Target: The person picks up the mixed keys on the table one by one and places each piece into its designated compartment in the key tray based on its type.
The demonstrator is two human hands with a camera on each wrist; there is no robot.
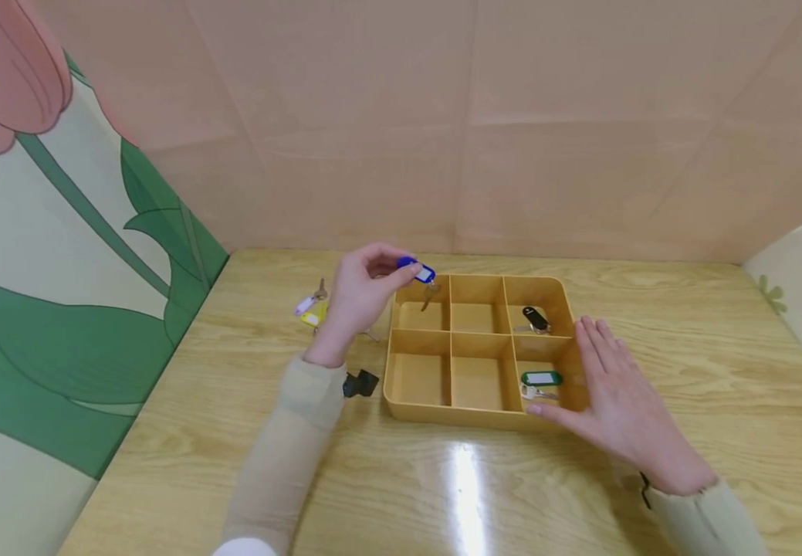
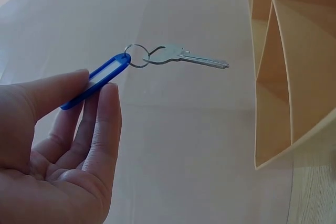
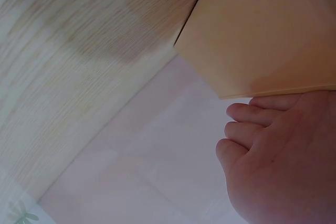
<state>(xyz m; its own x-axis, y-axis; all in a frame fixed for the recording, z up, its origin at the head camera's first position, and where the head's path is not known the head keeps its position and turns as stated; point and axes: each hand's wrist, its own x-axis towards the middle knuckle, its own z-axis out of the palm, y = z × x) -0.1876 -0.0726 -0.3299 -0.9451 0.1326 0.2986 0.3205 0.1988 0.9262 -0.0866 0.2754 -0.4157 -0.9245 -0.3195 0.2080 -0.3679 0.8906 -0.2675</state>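
My left hand [image 1: 357, 297] pinches a blue key tag [image 1: 424, 273] between thumb and fingers, above the back left compartment of a yellow divided box [image 1: 456, 417]. In the left wrist view, a silver key [image 2: 170, 54] hangs from the tag's ring, clear of the box. My right hand [image 1: 626, 409] lies along the box's right wall with straight fingers, its thumb by the front right corner. Inside the back right compartment is a black key tag [image 1: 535, 317] with a key. The front right one holds a green key tag [image 1: 542, 378] and its key.
Left of the box, partly behind my left forearm, lie a pale key tag [image 1: 302, 306] with a key, a yellow key tag [image 1: 313, 318] and a small black object [image 1: 366, 383]. A draped pinkish sheet [image 1: 470, 154] borders the wooden table [image 1: 685, 332] at the back.
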